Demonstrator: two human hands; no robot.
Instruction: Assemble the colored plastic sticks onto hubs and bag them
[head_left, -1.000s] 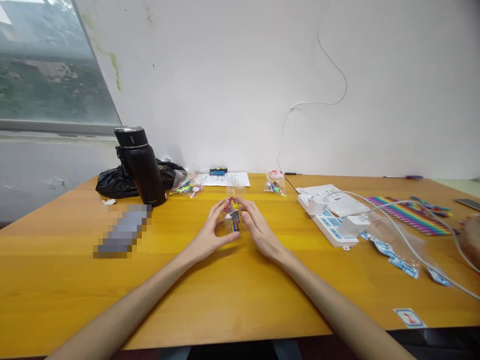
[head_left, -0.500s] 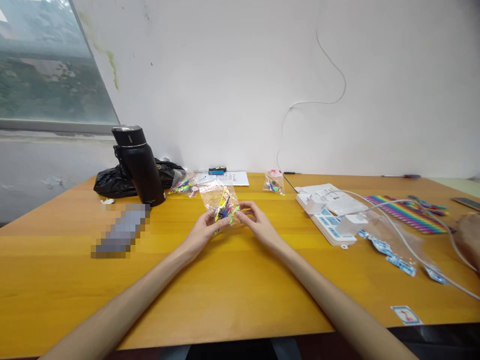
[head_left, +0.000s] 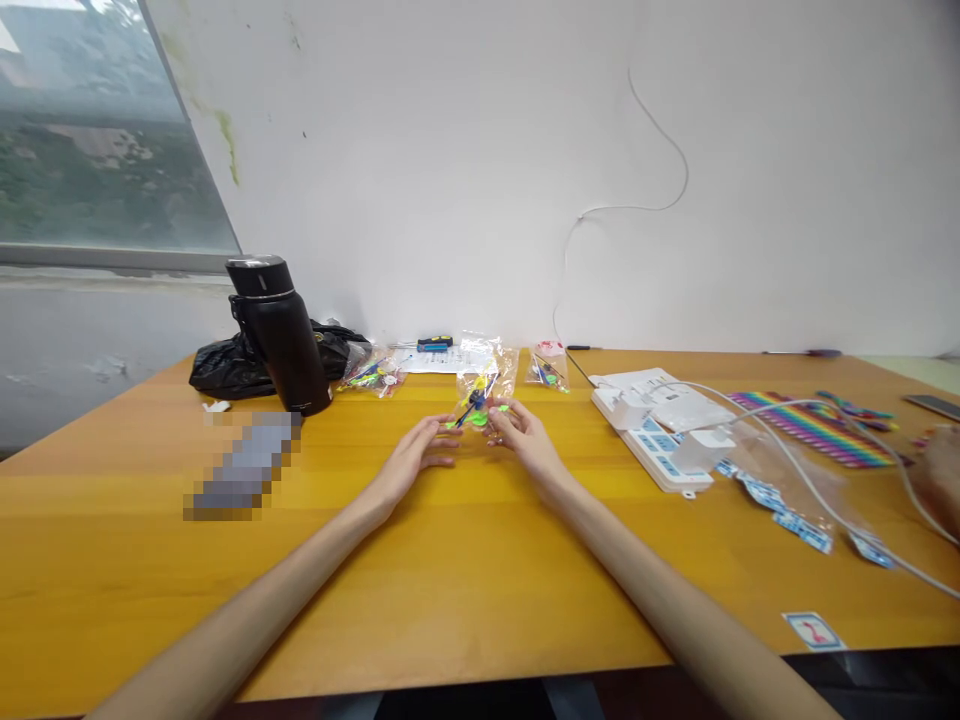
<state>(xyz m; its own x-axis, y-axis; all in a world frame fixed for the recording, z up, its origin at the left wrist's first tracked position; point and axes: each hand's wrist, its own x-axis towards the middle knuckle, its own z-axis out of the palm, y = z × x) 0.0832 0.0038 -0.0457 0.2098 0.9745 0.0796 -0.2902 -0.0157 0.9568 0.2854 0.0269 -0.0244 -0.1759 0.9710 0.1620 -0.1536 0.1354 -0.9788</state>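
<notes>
Between my hands is a clear plastic bag (head_left: 480, 390) with small yellow, blue and green plastic parts in it. My right hand (head_left: 525, 440) pinches the bag's lower right side between thumb and fingers. Just left of the bag, my left hand (head_left: 412, 460) has its fingers stretched out and apart, with nothing held in them. Behind lie two similar clear bags of coloured parts, a left bag (head_left: 373, 372) and a right bag (head_left: 549, 368). A screwdriver (head_left: 433, 344) with a blue and black handle rests on a white printed sheet (head_left: 427, 360).
A black bottle (head_left: 276, 335) and a black plastic bag (head_left: 225, 370) stand at the left, behind a pixelated patch (head_left: 244, 465). To the right are a white power strip (head_left: 667, 458) with cables, a rainbow-striped item (head_left: 817, 430) and another person's hand (head_left: 937, 475).
The bag of parts has moved right, held in my right hand. My left hand has let go of it and spread its fingers. More of the white sheet shows behind.
</notes>
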